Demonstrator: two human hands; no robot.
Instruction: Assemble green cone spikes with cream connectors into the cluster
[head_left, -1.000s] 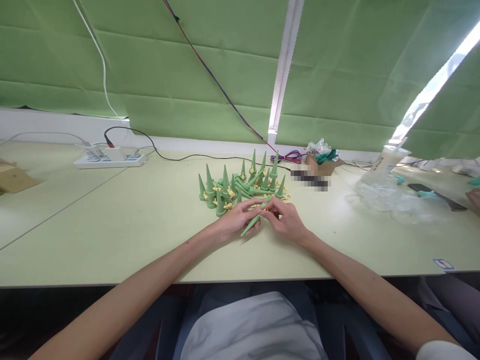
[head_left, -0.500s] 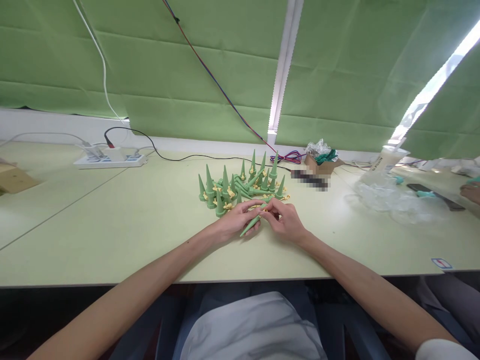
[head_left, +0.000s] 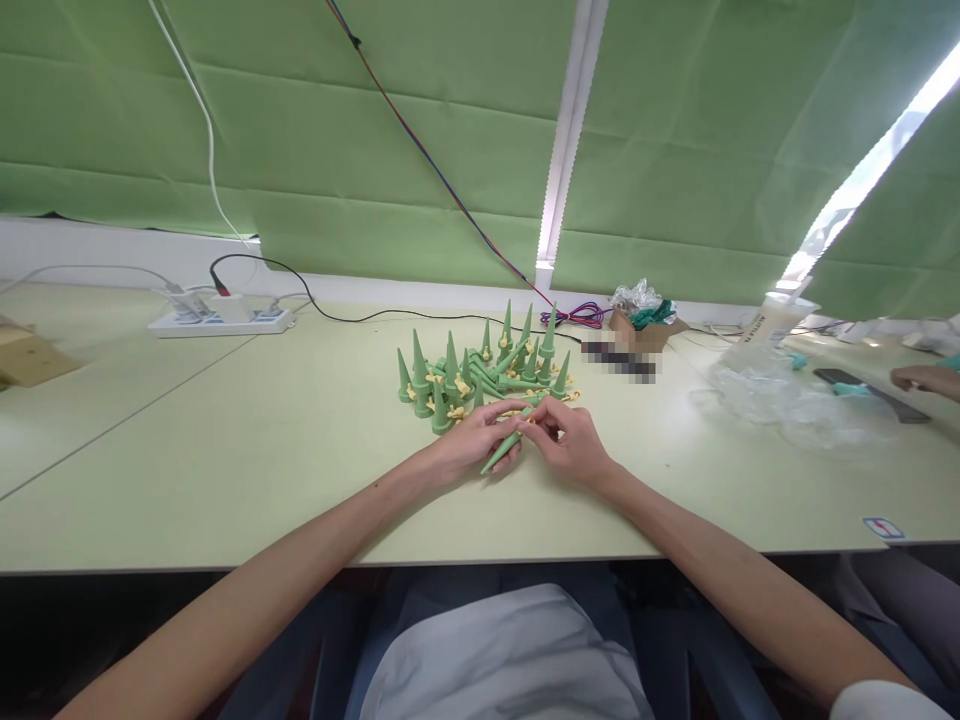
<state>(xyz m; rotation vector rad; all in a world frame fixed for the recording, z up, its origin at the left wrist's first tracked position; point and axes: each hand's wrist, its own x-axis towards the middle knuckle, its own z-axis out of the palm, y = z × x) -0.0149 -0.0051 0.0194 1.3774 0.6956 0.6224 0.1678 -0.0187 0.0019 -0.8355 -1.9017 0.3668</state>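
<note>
A slim green cone (head_left: 501, 453) lies tilted between my hands, its pointed tip toward me and to the left. My left hand (head_left: 480, 436) is closed around its middle from the left. From the right, the fingers of my right hand (head_left: 568, 438) pinch its wider end, where a bit of yellow shows; what exactly the fingertips grip there is partly hidden. Just beyond my hands sits a cluster of similar green cones (head_left: 451, 365), many upright and some lying down, with small yellow pieces (head_left: 455, 411) on and among them.
A white power strip (head_left: 225, 322) stands back left, a cardboard box (head_left: 41, 355) at the left edge. Back right are a small open carton (head_left: 651, 335), a plastic cup (head_left: 776, 320), clear plastic bags (head_left: 795, 395) and a dark flat object (head_left: 900, 405). Another person's hand (head_left: 926, 380) reaches in at right.
My hands and the cone between them stay almost still. At the far right, the other person's hand has come further into view over the table.
</note>
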